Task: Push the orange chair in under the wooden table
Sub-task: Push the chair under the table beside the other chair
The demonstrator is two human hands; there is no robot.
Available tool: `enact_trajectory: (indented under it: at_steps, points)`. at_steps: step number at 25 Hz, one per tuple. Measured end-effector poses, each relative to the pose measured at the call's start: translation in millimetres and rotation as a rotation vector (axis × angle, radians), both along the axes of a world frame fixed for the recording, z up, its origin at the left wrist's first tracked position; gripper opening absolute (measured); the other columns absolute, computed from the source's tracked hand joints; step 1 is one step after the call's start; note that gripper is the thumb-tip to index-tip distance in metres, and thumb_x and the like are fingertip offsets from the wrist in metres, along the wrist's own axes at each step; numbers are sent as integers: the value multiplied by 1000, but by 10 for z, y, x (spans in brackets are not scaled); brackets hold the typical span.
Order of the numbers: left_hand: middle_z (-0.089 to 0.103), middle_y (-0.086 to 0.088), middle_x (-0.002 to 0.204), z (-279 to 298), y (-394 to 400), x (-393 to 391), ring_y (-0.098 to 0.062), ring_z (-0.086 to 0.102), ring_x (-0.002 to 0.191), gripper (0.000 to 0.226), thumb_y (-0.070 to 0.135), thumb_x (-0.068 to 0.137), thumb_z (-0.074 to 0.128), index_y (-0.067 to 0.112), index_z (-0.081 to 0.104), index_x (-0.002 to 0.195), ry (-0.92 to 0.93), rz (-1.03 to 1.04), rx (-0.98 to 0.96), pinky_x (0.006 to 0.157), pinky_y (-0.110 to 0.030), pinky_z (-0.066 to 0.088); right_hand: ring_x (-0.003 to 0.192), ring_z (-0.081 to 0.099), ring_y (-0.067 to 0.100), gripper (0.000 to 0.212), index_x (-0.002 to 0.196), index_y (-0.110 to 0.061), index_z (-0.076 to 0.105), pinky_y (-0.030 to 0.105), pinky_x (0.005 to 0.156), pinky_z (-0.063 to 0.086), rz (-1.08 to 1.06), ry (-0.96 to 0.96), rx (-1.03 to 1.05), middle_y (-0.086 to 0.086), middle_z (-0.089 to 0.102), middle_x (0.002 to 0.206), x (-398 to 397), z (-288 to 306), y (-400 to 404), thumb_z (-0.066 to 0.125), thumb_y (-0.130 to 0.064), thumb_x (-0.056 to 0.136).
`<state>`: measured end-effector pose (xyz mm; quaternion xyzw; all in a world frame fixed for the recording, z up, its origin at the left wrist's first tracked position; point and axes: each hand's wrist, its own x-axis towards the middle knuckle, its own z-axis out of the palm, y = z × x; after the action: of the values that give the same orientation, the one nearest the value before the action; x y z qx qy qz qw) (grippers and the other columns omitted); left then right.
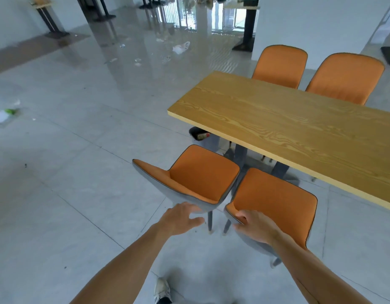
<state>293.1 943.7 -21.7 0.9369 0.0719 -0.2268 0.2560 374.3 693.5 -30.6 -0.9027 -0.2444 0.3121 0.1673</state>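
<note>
Two orange chairs with grey shells stand on the near side of the wooden table (288, 126), both pulled out from it. My right hand (254, 226) grips the top left corner of the backrest of the nearer, right-hand orange chair (275, 202). My left hand (182, 218) is open, fingers spread, touching the grey back edge of the left orange chair (200, 174), which is turned at an angle. The table's dark legs show under its near edge.
Two more orange chairs (279, 64) (345, 77) stand at the table's far side. A small dark bin (199, 133) sits on the floor by the table's left end. Litter lies on the glossy tiles further off. My shoe (162, 290) is at the bottom.
</note>
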Motion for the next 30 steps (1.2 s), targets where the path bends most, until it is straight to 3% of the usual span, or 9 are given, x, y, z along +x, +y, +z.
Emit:
enact_trajectory:
  at_steps: [3,6,9,14,20,26,30]
  points:
    - [53,5,144,57,668,-126,-15,51,128,54,58,93,52,27,51,138,-36,100,28,106,-41,44,91,63,7,29,118,-34,58,32,83,53,-12,32,80,-11,62,112,21,74,635,51,-46,93]
    - [53,3,142,76,1297,-197,-15,50,127,54,60,93,50,25,54,134,-46,164,50,106,-41,44,121,56,11,49,138,-26,51,29,97,47,-3,25,125,-9,56,138,0,90,1288,52,-48,94]
    - [51,1,145,97,1842,-233,-17,48,130,54,60,94,49,24,54,134,-56,170,29,108,-44,42,120,56,8,46,136,-29,53,30,99,47,-19,-16,137,-10,55,139,-46,62,1866,53,-48,94]
    - [46,2,149,82,2513,-73,-17,41,135,60,62,92,50,26,49,140,-63,95,42,111,-45,38,109,59,7,43,132,-34,53,28,81,52,-209,-133,103,-13,57,131,-109,-45,2409,51,-53,94]
    - [39,3,153,-129,2748,355,-20,35,139,70,69,86,53,32,38,144,-130,-70,117,109,-46,35,128,45,17,53,137,-35,44,40,102,42,-257,-240,23,-10,48,142,-166,-247,2547,46,-62,92]
    - [37,8,149,-435,2769,873,-20,33,138,72,80,79,45,37,41,136,-154,-295,218,113,-51,29,125,47,20,61,138,-35,38,45,103,38,-307,-264,-24,-8,49,138,-142,-399,2674,40,-72,88]
    - [37,10,150,-536,2777,1156,-18,29,141,87,93,70,33,42,37,140,-19,-381,286,115,-51,20,130,44,23,63,137,-37,34,52,107,33,-327,-201,-61,-9,47,141,-65,-457,2788,32,-76,87]
